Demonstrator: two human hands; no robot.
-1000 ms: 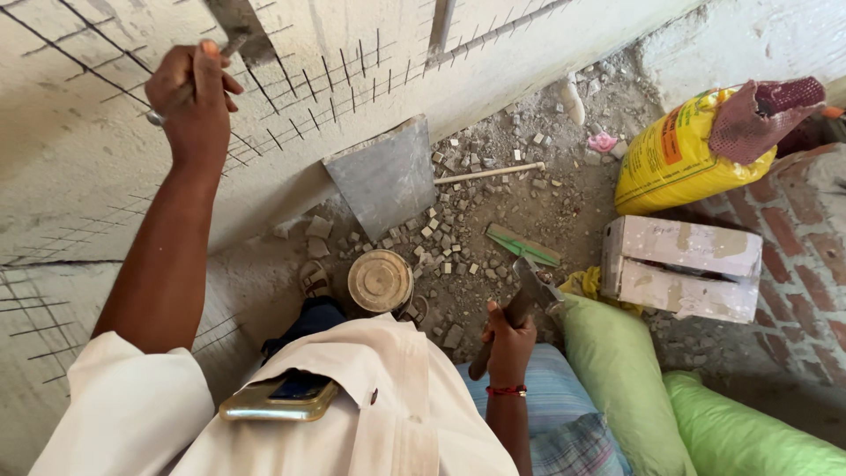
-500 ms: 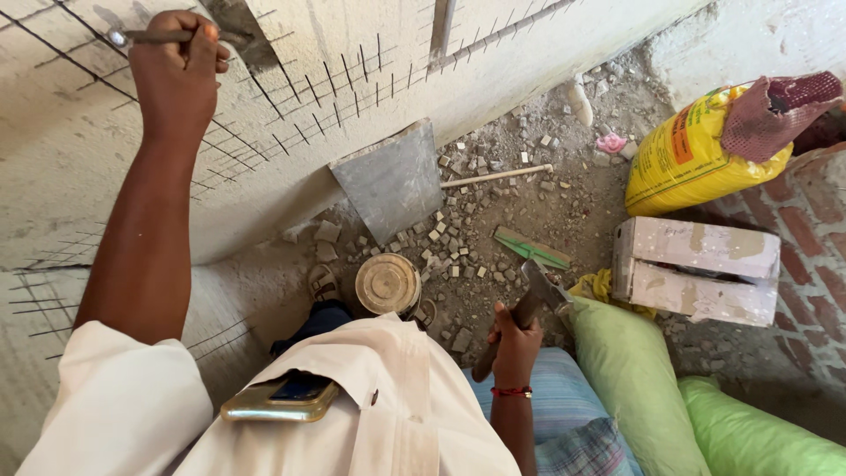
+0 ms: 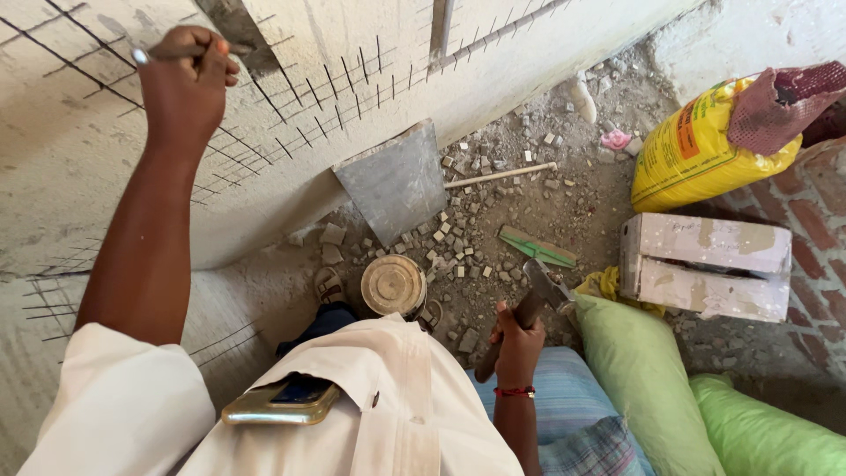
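Against wall, chisel (image 3: 181,53) horizontal.

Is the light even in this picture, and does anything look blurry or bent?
Head view: bright daylight on the wall and yellow sack, dimmer at the lower right by the green bags; the wall's straight lines bow from the wide lens; the left hand looks slightly soft.

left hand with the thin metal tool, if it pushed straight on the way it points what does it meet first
Most likely the scored plaster wall. The left hand holds a thin metal tool close against it, with nothing visible between. Whether the tip already touches the wall cannot be told, as depth is unclear from above.
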